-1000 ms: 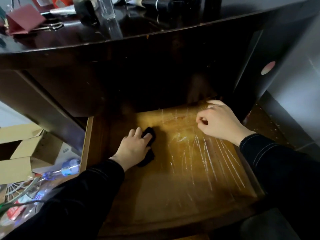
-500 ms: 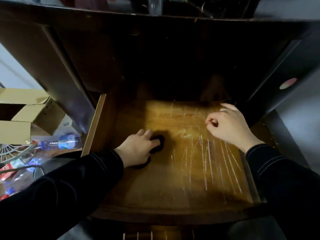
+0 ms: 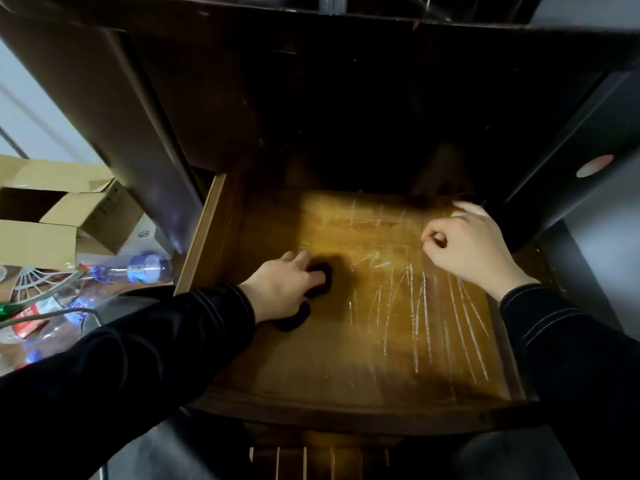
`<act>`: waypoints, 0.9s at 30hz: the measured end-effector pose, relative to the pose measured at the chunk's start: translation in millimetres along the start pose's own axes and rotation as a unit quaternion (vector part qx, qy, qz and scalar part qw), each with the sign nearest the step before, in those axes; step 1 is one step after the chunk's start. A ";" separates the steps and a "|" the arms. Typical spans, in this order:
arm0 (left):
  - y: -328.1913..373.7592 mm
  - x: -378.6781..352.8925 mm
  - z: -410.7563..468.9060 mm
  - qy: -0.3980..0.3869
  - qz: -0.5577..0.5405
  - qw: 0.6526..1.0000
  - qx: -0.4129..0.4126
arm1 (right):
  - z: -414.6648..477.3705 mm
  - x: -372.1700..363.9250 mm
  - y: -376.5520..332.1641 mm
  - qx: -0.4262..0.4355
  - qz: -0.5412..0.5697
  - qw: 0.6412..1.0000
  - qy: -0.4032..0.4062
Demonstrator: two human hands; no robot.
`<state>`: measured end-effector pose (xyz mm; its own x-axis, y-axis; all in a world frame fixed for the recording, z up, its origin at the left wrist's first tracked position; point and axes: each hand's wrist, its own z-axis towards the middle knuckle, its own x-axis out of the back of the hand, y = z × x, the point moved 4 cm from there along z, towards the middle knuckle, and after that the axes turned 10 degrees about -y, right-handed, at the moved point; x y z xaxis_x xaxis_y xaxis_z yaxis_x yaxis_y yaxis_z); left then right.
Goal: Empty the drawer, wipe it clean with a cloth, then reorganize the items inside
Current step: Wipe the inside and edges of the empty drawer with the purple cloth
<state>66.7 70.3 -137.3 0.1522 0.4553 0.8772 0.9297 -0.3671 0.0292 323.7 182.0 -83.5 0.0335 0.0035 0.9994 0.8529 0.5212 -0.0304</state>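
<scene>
Inside one open drawer [image 3: 207, 233]: left hand [image 3: 280, 289] grips one black cloth [image 3: 323, 277] against floor; right hand [image 3: 474, 247] curled, holding nothing.

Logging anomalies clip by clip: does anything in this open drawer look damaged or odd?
Yes: pale streaks cross the right half of the floor of the drawer, running front to back, like scratches or residue; which, I cannot tell. The dark cloth gripped by the left hand sits left of them.
</scene>
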 end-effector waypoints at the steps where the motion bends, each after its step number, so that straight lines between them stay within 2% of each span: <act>1: 7.1 -2.6 -3.3 -0.008 0.004 0.999 -0.031 | 0.0 0.4 -0.5 0.000 0.001 1.000 0.000; 3: 26.9 -11.7 -13.9 -0.052 -0.018 0.989 -0.138 | -0.6 0.5 -0.8 0.000 0.003 1.000 -0.001; 5: 48.8 -21.6 -26.9 -0.125 -0.060 0.963 -0.229 | -1.0 0.5 -0.5 -0.001 0.005 1.000 -0.003; 7: 60.1 -27.7 -31.2 -0.158 -0.070 0.949 -0.265 | -0.6 0.3 0.0 -0.001 0.002 1.000 -0.005; 10: 48.4 -20.8 -23.6 -0.111 -0.087 0.968 -0.208 | -0.2 -0.7 -0.2 0.000 0.003 1.000 -0.003; 13: 21.8 -6.7 -12.1 -0.030 -0.046 0.995 -0.080 | -0.3 -0.7 1.0 0.000 0.007 1.000 0.003; 16: 12.2 -3.4 -6.6 -0.007 -0.036 0.999 0.007 | -0.2 0.1 -0.2 0.002 0.009 1.000 0.007; 18: 18.7 -6.2 -9.0 -0.023 -0.011 1.000 -0.016 | -0.1 0.7 -0.6 0.002 0.006 1.000 0.007; 20: 34.8 -13.0 -16.3 -0.067 -0.020 0.990 -0.123 | -0.5 -0.1 -0.3 0.001 0.003 1.000 0.003; 23: 62.3 -22.3 -33.3 -0.191 -0.060 0.942 -0.271 | -0.6 0.1 -0.4 0.002 0.005 1.000 0.004; 25: 67.8 -25.2 -34.0 -0.206 -0.054 0.936 -0.279 | -0.9 -0.8 0.5 -0.001 0.008 1.000 0.002; 27: 60.9 -21.6 -29.2 -0.175 -0.067 0.953 -0.237 | -1.0 -0.9 0.7 -0.002 0.014 1.000 0.007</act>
<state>110.3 14.5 -140.5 0.2221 0.7365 0.6389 0.7059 -0.5735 0.4157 324.8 181.5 -84.5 0.0641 0.0066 0.9979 0.8538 0.5173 -0.0583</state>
